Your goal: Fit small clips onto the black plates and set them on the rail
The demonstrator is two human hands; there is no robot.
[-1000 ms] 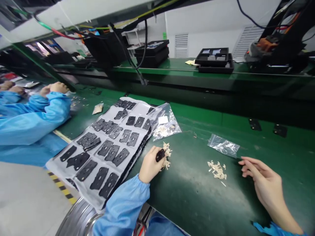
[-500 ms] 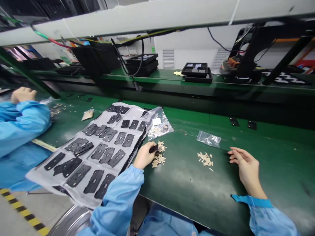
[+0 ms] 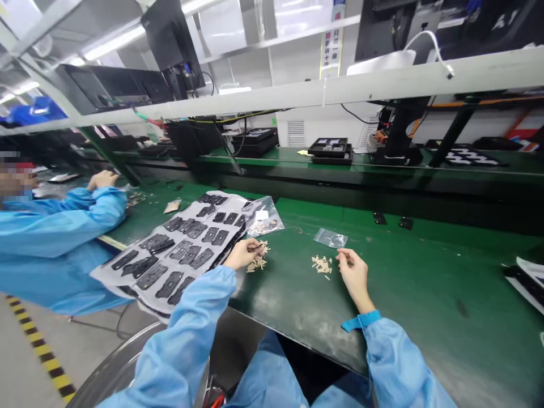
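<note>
My left hand [image 3: 242, 254] rests on the green bench, fingers closed on a small dark part [image 3: 256, 247], beside a little heap of pale chips [image 3: 256, 263]. My right hand [image 3: 353, 272] lies further right with its fingers curled loosely, fingertips next to a second heap of pale chips [image 3: 322, 264]; nothing shows in it. A white sheet [image 3: 127, 280] carrying several rows of flat black parts [image 3: 187, 249] lies to the left of my left hand and overhangs the bench edge.
Two clear plastic bags lie on the bench, one [image 3: 262, 218] by the sheet and one [image 3: 331, 238] above the right heap. A co-worker in a blue sleeve [image 3: 59, 226] works at the left. Black trays [image 3: 329, 150] stand on the far shelf.
The view has tilted up and pulled back. My right hand has moved left towards the right heap and its fingers have curled. My left hand keeps the dark part by the left heap.
</note>
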